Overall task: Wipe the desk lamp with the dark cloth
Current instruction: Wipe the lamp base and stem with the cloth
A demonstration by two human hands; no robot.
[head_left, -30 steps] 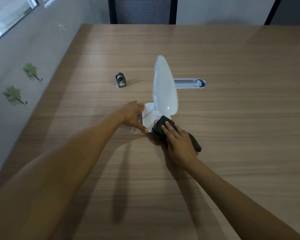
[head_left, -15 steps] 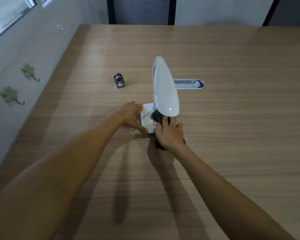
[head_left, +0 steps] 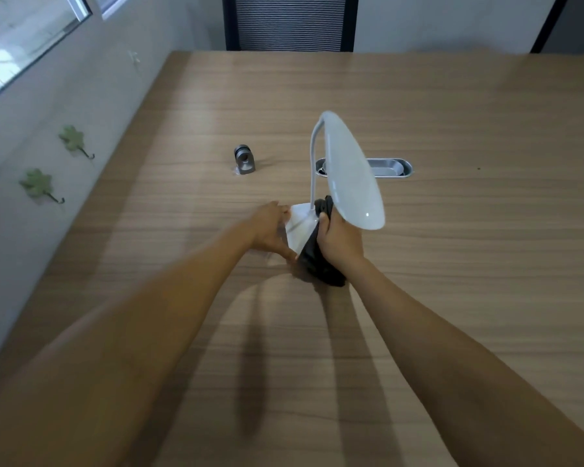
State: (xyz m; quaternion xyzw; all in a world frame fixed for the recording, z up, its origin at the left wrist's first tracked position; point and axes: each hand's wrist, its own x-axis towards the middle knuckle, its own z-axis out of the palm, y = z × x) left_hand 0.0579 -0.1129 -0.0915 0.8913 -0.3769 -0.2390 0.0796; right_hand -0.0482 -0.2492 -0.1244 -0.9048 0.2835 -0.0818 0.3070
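Observation:
A white desk lamp (head_left: 351, 173) stands on the wooden table (head_left: 452, 298), its oval head tilted above a flat white base (head_left: 299, 227) and a thin curved neck. My left hand (head_left: 270, 230) grips the left edge of the base. My right hand (head_left: 339, 239) is closed on the dark cloth (head_left: 312, 257) and presses it against the right side of the base under the lamp head. Part of the cloth hangs down onto the table below my wrist. The lamp head hides my right fingertips.
A small grey metal holder (head_left: 244, 160) stands on the table left of the lamp. An oval metal cable grommet (head_left: 390, 167) is set into the tabletop behind it. A chair back (head_left: 289, 21) is at the far edge. The wall with green hooks (head_left: 38, 183) runs along the left.
My right hand with the cloth has slid from the front of the base up along its right side, under the lamp head. The lamp has turned slightly, showing its neck. My left hand stays put.

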